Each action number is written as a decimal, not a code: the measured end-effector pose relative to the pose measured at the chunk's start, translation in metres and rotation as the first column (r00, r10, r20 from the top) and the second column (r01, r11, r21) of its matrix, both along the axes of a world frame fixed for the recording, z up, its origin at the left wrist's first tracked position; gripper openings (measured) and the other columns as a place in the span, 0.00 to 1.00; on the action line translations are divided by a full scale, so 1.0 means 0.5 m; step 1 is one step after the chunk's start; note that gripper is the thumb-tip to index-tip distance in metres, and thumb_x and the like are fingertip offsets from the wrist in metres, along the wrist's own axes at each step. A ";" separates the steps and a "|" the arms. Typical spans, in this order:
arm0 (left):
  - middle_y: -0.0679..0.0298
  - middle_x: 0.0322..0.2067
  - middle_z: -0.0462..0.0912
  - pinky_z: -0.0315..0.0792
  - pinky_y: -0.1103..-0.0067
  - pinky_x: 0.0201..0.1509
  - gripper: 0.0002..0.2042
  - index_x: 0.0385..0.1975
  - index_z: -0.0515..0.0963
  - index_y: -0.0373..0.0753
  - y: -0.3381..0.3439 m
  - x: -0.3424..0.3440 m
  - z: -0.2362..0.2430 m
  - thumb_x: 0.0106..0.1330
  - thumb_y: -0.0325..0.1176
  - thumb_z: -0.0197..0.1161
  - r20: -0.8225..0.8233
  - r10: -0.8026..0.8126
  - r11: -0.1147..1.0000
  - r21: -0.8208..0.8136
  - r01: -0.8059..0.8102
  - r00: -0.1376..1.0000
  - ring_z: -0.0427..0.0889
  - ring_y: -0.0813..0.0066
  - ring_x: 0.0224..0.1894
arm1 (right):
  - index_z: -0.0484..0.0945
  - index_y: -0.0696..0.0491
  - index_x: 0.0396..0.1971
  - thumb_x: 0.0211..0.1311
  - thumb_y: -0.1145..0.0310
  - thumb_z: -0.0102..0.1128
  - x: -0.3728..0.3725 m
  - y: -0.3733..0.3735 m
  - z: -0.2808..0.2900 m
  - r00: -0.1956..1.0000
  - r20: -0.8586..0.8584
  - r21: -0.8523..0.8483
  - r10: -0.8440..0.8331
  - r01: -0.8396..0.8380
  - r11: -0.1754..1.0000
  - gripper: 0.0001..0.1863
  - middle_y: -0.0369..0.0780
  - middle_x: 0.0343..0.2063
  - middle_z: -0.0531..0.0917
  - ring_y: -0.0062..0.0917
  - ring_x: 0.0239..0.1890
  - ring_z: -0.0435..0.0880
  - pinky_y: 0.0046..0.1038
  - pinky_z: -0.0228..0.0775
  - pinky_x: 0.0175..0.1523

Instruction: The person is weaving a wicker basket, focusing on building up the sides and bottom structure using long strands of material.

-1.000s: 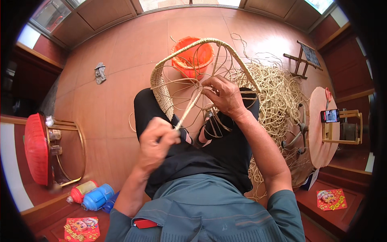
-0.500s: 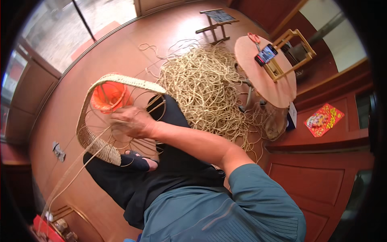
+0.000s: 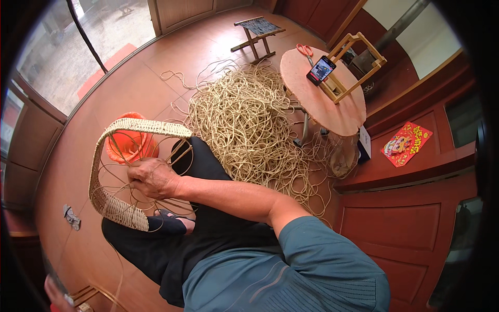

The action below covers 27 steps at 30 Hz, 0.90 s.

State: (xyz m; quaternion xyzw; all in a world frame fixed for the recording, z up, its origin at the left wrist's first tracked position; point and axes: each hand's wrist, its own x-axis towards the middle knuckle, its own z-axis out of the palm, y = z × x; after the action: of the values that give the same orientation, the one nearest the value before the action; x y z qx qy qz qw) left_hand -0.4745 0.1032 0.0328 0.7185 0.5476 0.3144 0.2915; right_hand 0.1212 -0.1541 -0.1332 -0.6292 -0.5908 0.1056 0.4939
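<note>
Well, right grip (image 3: 153, 178): fingers curled closed around the thin rods (image 3: 179, 152) near the middle of the woven piece; the knuckles face me, so I cannot tell how many rods are pinched.
Left grip (image 3: 55, 294): far out at the lower left edge, blurred and mostly cut off; I cannot tell whether it is closed or what it holds.
Woven piece (image 3: 122, 212): over the person's lap, its band of pale plaited cord curving around the right hand, one end by the right knee, the other against the left leg of the black trousers (image 3: 218, 236).
Loose strand (image 3: 120, 273): pale, faint, trailing down the lower left, below the left leg.
Orange bucket (image 3: 136, 148): on the floor just beyond the right hand, seen partly through the rods.
Cord heap (image 3: 249, 125): a big pale tangle on the floor, right of the knees.
Round surface (image 3: 345, 113): beyond the heap, bearing red-handled scissors (image 3: 305, 50), a phone (image 3: 321, 70) with its screen lit, and a wooden frame (image 3: 359, 82).
Folding stool (image 3: 260, 26): standing past the heap, near the surface.
Grey rag (image 3: 71, 217): lying on the floor, well left of the bucket.
</note>
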 end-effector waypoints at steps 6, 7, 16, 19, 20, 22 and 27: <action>0.49 0.62 0.85 0.72 0.67 0.75 0.19 0.68 0.80 0.32 -0.308 0.677 -0.206 0.81 0.30 0.63 -0.264 -0.501 0.773 0.290 0.564 0.824 0.83 0.57 0.67 | 0.86 0.53 0.34 0.67 0.63 0.70 0.002 -0.004 0.006 1.000 0.005 -0.031 0.030 -0.029 0.999 0.09 0.44 0.37 0.87 0.45 0.44 0.90 0.46 0.82 0.52; 0.48 0.62 0.84 0.74 0.63 0.73 0.19 0.68 0.79 0.33 -0.327 0.744 -0.213 0.81 0.30 0.62 -0.341 -0.482 0.720 0.372 0.586 0.808 0.83 0.51 0.65 | 0.85 0.54 0.34 0.67 0.63 0.70 0.005 -0.004 0.006 1.000 0.005 -0.037 0.028 -0.028 0.999 0.09 0.44 0.37 0.87 0.45 0.44 0.91 0.46 0.82 0.52; 0.57 0.51 0.85 0.83 0.62 0.53 0.13 0.60 0.82 0.41 -0.298 0.827 -0.233 0.78 0.28 0.64 -0.491 -0.519 0.619 0.347 0.704 0.699 0.89 0.52 0.51 | 0.82 0.54 0.40 0.70 0.63 0.71 0.006 0.000 -0.015 0.998 0.063 0.012 0.000 0.000 1.000 0.11 0.45 0.39 0.85 0.47 0.44 0.89 0.47 0.81 0.50; 0.60 0.43 0.83 0.80 0.64 0.45 0.07 0.47 0.84 0.41 -0.285 0.837 -0.200 0.73 0.30 0.69 -0.655 -0.507 0.449 0.354 0.821 0.560 0.87 0.57 0.43 | 0.80 0.54 0.40 0.71 0.62 0.70 0.004 -0.001 -0.013 0.996 0.087 0.031 -0.019 0.017 0.999 0.12 0.46 0.39 0.85 0.48 0.44 0.89 0.47 0.81 0.50; 0.60 0.43 0.83 0.80 0.64 0.45 0.07 0.47 0.84 0.41 -0.282 0.842 -0.187 0.73 0.30 0.69 -0.657 -0.503 0.444 0.361 0.820 0.562 0.87 0.57 0.43 | 0.79 0.54 0.41 0.71 0.62 0.70 0.004 -0.002 -0.012 0.991 0.131 0.065 -0.033 0.025 0.998 0.12 0.46 0.38 0.85 0.48 0.44 0.89 0.47 0.81 0.49; 0.59 0.40 0.82 0.79 0.61 0.45 0.04 0.44 0.83 0.42 -0.276 0.851 -0.167 0.74 0.30 0.66 -0.724 -0.500 0.428 0.271 0.862 0.476 0.86 0.56 0.42 | 0.78 0.54 0.41 0.72 0.62 0.70 0.001 -0.003 -0.013 0.983 0.174 0.099 -0.050 0.033 0.995 0.12 0.46 0.37 0.85 0.48 0.44 0.88 0.47 0.81 0.49; 0.60 0.37 0.83 0.80 0.61 0.42 0.04 0.39 0.81 0.42 -0.246 0.877 -0.159 0.71 0.33 0.69 -0.684 -0.536 0.340 0.362 0.868 0.495 0.86 0.56 0.42 | 0.76 0.51 0.49 0.73 0.65 0.66 0.008 -0.010 -0.025 0.996 0.084 -0.110 -0.010 0.020 0.994 0.12 0.52 0.34 0.85 0.50 0.38 0.90 0.52 0.81 0.40</action>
State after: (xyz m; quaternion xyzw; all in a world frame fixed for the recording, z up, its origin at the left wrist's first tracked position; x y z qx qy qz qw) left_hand -0.0361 -0.0196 -0.0467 0.9866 0.0626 0.1496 -0.0159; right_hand 0.1254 -0.1589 -0.1459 -0.6640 -0.5992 0.1084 0.4339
